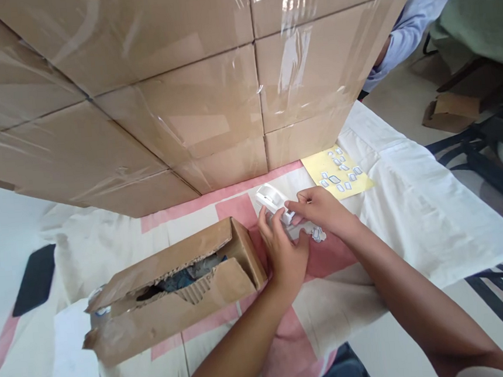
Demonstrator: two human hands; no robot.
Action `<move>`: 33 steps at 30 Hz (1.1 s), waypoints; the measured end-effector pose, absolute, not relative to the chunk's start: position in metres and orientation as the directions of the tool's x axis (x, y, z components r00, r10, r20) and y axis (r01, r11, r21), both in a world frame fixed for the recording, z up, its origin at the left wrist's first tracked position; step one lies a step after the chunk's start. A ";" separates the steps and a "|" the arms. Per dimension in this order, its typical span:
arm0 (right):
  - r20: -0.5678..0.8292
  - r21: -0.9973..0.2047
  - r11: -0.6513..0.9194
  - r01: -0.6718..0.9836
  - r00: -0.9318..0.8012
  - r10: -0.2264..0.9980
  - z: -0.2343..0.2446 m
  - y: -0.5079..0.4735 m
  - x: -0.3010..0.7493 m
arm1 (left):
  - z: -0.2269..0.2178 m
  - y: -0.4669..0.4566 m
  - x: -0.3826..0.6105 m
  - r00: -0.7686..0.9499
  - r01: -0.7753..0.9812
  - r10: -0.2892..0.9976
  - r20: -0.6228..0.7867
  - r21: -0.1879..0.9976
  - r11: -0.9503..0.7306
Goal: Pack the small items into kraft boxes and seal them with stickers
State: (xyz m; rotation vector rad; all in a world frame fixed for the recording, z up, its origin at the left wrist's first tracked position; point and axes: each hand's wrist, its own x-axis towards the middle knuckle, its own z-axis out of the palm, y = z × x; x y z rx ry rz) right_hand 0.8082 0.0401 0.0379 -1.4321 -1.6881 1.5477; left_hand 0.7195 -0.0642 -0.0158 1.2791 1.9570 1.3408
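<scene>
Located at the fingertips of both hands, over the cloth point(290, 326): white plastic part point(270, 197). Along its near side: left hand point(286, 253), fingertips touching, thumb spread away. At its right end: right hand point(323, 207), fingers curled, grip indeterminable. Beyond right hand: yellow sheet point(318, 167). Left: torn-open cardboard box point(175, 321).

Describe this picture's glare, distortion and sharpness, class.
Head view, top: bright glare streaks the clear wrapping over stacked cartons; head view, upper left: carton edges splay, likely wide-angle stretch; head view, middle: the white piece looks pale, fine detail soft.
</scene>
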 end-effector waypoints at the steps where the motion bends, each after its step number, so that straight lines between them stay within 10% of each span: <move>1: -0.322 -0.898 -0.158 0.410 -0.369 0.872 0.039 0.041 0.809 | -0.016 -0.064 0.719 -0.475 0.440 0.869 0.135 0.892 0.102; 33: -0.414 -0.892 -0.248 0.377 -0.464 0.783 0.050 0.042 0.823 | -0.025 -0.062 0.721 -0.482 0.518 0.842 0.244 0.854 0.049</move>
